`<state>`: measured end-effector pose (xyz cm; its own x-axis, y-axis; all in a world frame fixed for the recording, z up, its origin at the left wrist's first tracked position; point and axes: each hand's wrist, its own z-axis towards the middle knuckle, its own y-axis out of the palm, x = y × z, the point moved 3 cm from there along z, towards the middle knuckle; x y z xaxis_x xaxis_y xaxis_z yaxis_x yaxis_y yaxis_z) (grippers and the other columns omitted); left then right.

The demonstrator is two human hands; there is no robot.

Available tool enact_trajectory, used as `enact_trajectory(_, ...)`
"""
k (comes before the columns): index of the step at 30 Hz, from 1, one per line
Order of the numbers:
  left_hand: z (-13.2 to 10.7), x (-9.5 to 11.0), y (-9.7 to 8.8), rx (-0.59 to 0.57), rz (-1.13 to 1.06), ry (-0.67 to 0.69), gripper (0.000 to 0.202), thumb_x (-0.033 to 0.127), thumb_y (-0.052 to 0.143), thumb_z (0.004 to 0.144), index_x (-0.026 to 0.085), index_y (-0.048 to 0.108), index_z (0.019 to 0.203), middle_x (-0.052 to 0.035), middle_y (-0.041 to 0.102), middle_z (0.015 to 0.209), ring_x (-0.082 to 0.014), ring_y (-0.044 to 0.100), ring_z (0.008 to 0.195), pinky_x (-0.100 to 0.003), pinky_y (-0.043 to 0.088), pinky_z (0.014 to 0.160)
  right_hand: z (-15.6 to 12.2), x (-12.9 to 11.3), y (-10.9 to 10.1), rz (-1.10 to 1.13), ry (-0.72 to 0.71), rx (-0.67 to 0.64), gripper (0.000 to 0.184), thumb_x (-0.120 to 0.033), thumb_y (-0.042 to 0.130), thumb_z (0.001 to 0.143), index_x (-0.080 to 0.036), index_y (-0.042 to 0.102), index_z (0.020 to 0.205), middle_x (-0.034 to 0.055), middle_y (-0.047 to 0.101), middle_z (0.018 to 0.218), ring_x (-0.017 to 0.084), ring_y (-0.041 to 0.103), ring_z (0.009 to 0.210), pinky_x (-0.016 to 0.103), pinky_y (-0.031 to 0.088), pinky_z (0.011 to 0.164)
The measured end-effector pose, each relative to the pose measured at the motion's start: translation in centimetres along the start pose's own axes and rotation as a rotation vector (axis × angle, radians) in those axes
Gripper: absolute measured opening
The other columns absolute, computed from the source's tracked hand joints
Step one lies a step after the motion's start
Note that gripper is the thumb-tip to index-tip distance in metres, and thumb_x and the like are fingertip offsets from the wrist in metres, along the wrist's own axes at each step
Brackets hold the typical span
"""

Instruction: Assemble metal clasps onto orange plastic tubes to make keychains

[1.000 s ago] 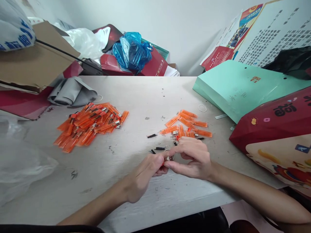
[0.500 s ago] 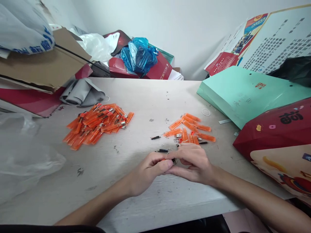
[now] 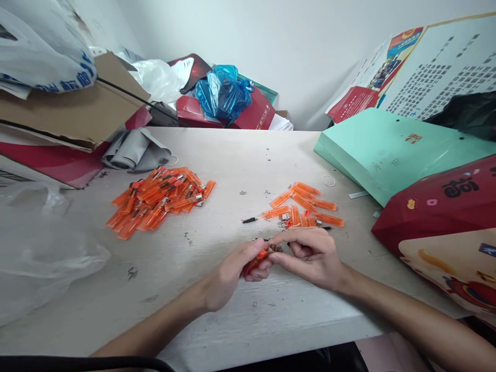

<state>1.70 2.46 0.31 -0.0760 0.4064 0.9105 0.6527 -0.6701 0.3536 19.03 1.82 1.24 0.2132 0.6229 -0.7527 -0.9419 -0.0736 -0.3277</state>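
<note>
Both hands meet over the near middle of the pale table (image 3: 217,155). My left hand (image 3: 228,274) is closed round an orange lighter (image 3: 254,262), its body showing below my thumb. My right hand (image 3: 312,256) pinches the lighter's metal top end with thumb and forefinger. Just beyond my hands lies a small cluster of orange lighters (image 3: 304,206), with a few loose black parts (image 3: 249,220) beside it. A larger pile of orange lighters (image 3: 160,199) lies to the left.
A mint-green bag (image 3: 387,150) and a red bag (image 3: 442,206) lie at the right. Cardboard (image 3: 65,111), grey cloth (image 3: 134,150) and clear plastic (image 3: 42,253) crowd the left. A blue plastic bag (image 3: 222,93) and red boxes stand at the back. A rubber band (image 3: 328,180) lies near the green bag.
My hands stayed together at the same spot. The orange lighter body now shows in my left hand, and my right fingers have shifted on its top. The view drifted slightly.
</note>
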Motion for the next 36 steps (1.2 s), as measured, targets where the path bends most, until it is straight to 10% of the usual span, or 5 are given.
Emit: enact_trajectory(36,0.2,1.1,-0.4,0.139,0.183,0.088,0.025,0.039,0.056,0.103,0.017,0.062,0.091,0.0048,0.034,0.071,-0.0108,0.024,0.062,-0.027,0.026,0.059,0.4,-0.6,0.2,-0.214,-0.177,-0.019,0.015,-0.019,0.066,0.097,-0.014,0.074,0.108,-0.0051,0.058,0.059,0.008,0.046,0.052,0.024,0.041,0.056)
